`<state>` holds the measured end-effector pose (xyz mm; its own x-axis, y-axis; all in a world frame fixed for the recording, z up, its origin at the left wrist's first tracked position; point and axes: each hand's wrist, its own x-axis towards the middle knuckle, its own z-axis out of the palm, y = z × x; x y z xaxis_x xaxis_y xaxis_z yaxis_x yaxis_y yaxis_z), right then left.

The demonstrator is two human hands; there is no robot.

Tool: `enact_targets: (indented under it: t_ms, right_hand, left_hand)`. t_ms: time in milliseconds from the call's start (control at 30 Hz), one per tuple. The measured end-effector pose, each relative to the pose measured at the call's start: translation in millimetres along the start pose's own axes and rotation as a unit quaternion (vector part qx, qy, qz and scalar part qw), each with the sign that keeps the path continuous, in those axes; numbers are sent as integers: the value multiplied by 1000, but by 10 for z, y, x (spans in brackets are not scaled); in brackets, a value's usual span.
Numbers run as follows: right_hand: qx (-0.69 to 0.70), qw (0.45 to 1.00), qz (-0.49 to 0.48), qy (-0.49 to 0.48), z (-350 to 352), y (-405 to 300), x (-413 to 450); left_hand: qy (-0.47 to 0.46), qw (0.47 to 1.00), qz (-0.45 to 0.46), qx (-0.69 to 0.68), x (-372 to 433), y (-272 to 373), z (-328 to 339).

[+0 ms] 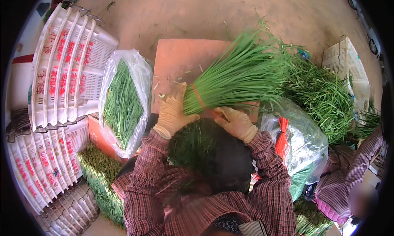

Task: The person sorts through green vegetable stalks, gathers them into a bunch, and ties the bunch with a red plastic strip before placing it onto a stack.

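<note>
A large bunch of green garlic chives (237, 75) lies slanting across an orange-red board (184, 54), its leaves fanning to the upper right. A red tie (198, 95) runs around the bunch near the cut end. My left hand (175, 109), in a cream glove, rests against the cut ends, thumb and fingers spread apart around them. In the same kind of glove, my right hand (235, 122) pinches the end of the red tie just below the bunch. Small cut stem pieces (161, 95) are scattered on the board.
Left are a plastic bag of chives (123, 103), stacked white crates (64, 66) and piled bundles (101, 174). Right are loose greens (320, 97), red ties (282, 137) on a clear plastic bag (307, 143), a pale crate (347, 66) and another person (341, 180).
</note>
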<state>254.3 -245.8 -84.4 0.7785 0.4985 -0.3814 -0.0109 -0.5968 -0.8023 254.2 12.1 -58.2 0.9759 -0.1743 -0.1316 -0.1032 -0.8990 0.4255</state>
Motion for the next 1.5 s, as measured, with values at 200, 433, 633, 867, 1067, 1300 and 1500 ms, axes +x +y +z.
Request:
enact_targets:
  t_ms: [200, 433, 633, 867, 1067, 1300, 1500]
  right_hand:
    - [-83, 991, -83, 70, 46, -33, 34]
    - [-10, 977, -164, 136, 130, -5, 145]
    - [20, 970, -211, 124, 232, 113, 269]
    - [254, 956, -141, 36, 241, 9, 248]
    - [506, 861, -36, -42, 252, 108, 333]
    - [129, 972, -187, 61, 114, -571, 273]
    - [-107, 982, -152, 45, 8, -551, 123]
  left_hand:
    - [79, 826, -158, -536, 9, -212, -272]
    - [10, 976, -67, -205, 171, -80, -365]
    - [-119, 988, -38, 93, 355, 286, -273]
    - [-141, 973, -62, 170, 528, 436, 53]
    - [-72, 986, -37, 149, 472, 399, 263]
    - [48, 959, -3, 279, 366, 60, 758]
    - [64, 970, 8, 236, 298, 219, 652]
